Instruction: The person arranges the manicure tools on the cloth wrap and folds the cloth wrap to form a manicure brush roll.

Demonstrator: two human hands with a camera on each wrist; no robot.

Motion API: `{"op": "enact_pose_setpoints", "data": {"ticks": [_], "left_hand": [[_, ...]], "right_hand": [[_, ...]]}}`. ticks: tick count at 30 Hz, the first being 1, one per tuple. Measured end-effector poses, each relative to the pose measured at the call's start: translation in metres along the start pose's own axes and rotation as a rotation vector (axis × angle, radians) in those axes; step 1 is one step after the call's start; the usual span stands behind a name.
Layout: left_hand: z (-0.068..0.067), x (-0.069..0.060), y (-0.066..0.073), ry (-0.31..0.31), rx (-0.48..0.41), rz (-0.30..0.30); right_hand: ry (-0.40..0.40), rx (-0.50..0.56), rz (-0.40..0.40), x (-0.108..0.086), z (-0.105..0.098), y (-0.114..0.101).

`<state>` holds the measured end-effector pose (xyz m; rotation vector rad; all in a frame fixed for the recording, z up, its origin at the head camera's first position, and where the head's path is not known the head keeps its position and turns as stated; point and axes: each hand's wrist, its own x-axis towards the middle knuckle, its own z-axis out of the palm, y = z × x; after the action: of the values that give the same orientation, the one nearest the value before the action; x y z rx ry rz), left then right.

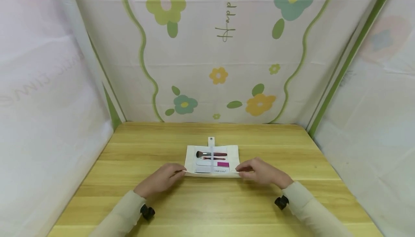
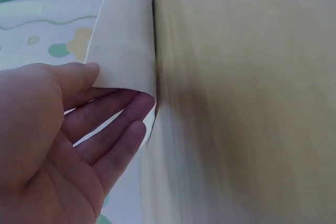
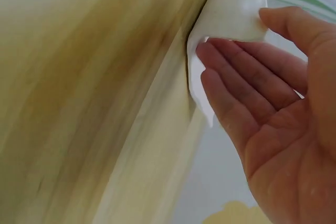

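Note:
A white fabric tool pouch [image 1: 190, 157] lies unfolded on the table, its snap strap [image 1: 211, 141] pointing away from me. Inside show a makeup brush [image 1: 218, 154] with a dark red handle, a slim red tool [image 1: 215, 159] whose kind I cannot tell, and a white and magenta nail file [image 1: 223, 164]. My left hand [image 1: 163, 178] pinches the near left corner of the pouch, thumb on the outside and fingers behind the flap [image 2: 123, 35]. At the near right corner my right hand [image 1: 260, 172] pinches likewise. The near edge is lifted and curved over.
The wooden table [image 1: 155, 208] runs back to a flower-printed cloth [image 1: 194, 57]. White cloth walls stand on the left [image 1: 48, 103] and right [image 1: 373, 121] of it. Black wrist cameras [image 1: 147, 212] hang below the sleeves.

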<state>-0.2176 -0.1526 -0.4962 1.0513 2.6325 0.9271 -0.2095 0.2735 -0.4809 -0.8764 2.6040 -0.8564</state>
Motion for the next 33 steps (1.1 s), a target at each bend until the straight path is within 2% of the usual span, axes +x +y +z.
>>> {"op": "enact_pose_setpoints", "data": {"ticks": [5, 13, 17, 20, 23, 26, 28, 30, 31, 33], "left_hand": [[-0.003, 0.01, -0.006, 0.018, -0.117, -0.11], [-0.001, 0.023, -0.011, 0.044, -0.193, -0.182], [0.003, 0.029, -0.008, 0.095, -0.187, -0.241], [0.005, 0.033, -0.002, 0.172, -0.088, -0.244], [0.007, 0.037, 0.007, 0.235, 0.075, -0.159], [0.01, 0.039, 0.016, 0.252, 0.233, 0.012], [0.013, 0.041, 0.02, 0.237, 0.32, 0.148], [0.016, 0.042, 0.023, 0.203, 0.387, 0.254], [0.018, 0.043, 0.024, 0.185, 0.415, 0.289], [0.021, 0.044, 0.026, 0.152, 0.449, 0.32]], "right_hand": [[0.052, 0.128, 0.025, 0.008, -0.003, 0.012], [0.085, 0.289, 0.172, 0.021, -0.002, 0.022], [0.097, 0.395, 0.245, 0.026, -0.001, 0.023], [0.11, 0.422, 0.285, 0.029, 0.0, 0.023], [0.109, 0.424, 0.31, 0.031, -0.001, 0.022], [0.099, 0.427, 0.324, 0.033, -0.003, 0.021], [0.091, 0.428, 0.331, 0.034, -0.005, 0.021], [0.086, 0.426, 0.339, 0.036, -0.007, 0.021], [0.084, 0.423, 0.344, 0.036, -0.007, 0.021], [0.083, 0.411, 0.344, 0.038, -0.008, 0.02]]}}
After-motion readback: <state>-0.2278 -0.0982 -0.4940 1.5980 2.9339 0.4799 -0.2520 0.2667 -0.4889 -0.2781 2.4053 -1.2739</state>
